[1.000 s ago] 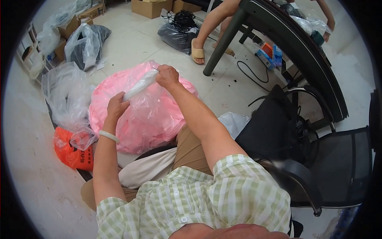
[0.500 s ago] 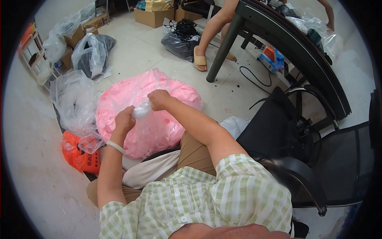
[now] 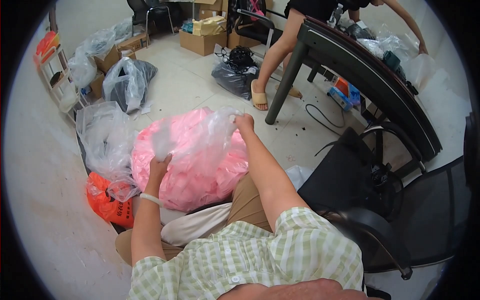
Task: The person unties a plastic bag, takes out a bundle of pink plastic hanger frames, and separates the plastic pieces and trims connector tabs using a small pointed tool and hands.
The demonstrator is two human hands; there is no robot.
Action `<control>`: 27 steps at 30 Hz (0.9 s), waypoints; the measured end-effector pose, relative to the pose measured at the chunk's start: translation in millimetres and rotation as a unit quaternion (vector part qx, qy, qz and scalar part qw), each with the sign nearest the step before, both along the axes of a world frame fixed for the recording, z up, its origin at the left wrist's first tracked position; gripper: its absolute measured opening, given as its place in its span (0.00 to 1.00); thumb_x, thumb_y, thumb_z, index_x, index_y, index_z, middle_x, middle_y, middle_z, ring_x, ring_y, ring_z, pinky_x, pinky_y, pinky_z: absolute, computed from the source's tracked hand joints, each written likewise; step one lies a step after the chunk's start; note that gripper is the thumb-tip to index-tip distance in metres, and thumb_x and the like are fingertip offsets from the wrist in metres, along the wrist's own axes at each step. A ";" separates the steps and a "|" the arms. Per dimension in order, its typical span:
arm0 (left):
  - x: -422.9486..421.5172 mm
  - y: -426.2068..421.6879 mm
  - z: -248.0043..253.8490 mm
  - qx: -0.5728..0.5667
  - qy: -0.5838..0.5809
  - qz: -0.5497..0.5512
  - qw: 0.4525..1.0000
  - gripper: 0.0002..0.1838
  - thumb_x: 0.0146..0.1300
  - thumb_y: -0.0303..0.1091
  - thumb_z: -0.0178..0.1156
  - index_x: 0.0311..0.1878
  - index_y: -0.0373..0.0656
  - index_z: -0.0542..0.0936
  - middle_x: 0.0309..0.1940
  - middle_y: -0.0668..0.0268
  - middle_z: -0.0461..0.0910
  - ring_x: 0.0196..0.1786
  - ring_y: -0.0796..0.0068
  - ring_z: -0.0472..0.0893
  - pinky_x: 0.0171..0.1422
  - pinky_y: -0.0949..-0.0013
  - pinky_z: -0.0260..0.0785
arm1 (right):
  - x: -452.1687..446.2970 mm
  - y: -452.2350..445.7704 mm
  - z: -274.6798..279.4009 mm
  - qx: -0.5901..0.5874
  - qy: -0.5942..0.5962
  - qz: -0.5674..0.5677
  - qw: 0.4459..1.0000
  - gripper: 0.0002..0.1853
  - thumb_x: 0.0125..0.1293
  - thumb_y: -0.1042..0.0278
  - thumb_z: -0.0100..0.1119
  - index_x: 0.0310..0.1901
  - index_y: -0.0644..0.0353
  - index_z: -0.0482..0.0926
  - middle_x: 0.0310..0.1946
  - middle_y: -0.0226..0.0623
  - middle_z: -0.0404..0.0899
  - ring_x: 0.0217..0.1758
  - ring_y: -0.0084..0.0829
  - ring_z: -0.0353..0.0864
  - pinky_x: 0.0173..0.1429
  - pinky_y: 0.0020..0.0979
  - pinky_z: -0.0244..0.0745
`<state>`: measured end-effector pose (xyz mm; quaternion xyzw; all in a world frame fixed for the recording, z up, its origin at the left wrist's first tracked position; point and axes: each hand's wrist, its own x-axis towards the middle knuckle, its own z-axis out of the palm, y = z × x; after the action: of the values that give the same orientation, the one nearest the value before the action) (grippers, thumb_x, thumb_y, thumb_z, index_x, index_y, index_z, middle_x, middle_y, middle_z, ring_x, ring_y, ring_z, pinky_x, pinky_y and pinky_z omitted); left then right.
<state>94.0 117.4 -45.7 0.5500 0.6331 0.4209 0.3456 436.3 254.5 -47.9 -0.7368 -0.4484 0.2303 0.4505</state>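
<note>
A big clear plastic bag stuffed with pink items sits on the floor in front of my crossed legs. My right hand is closed at its far right side, gripping a gathered edge of clear plastic raised above the pink bulk. On the left, my left hand is closed around the lower end of a whitish, translucent piece of plastic. Motion smears that piece, and I cannot tell whether it joins the plastic in my right hand.
Crumpled clear bags and an orange bag lie along the left. At right are a black bag, an office chair and a dark table. A person stands behind the table, near a dark sack.
My hands have moved apart, the right one outward to the right. The clear plastic, bunched between them before, now spreads out loosely. The view has shifted slightly.
</note>
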 end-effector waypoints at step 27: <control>-5.8 -61.1 31.7 -0.053 -0.280 -0.040 0.958 0.21 0.58 0.44 0.59 0.53 0.47 0.73 0.24 0.77 0.64 0.25 0.88 0.64 0.30 0.80 0.62 | 242.3 -69.0 371.4 0.205 -0.077 -0.100 0.970 0.38 0.48 0.74 0.44 0.66 0.49 0.55 0.21 0.33 0.74 0.13 0.21 0.61 0.13 0.25 0.52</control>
<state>88.2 56.2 -14.0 0.4162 0.5094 0.5098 0.5544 678.6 185.4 323.5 -0.6853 -0.4431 0.0294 0.5772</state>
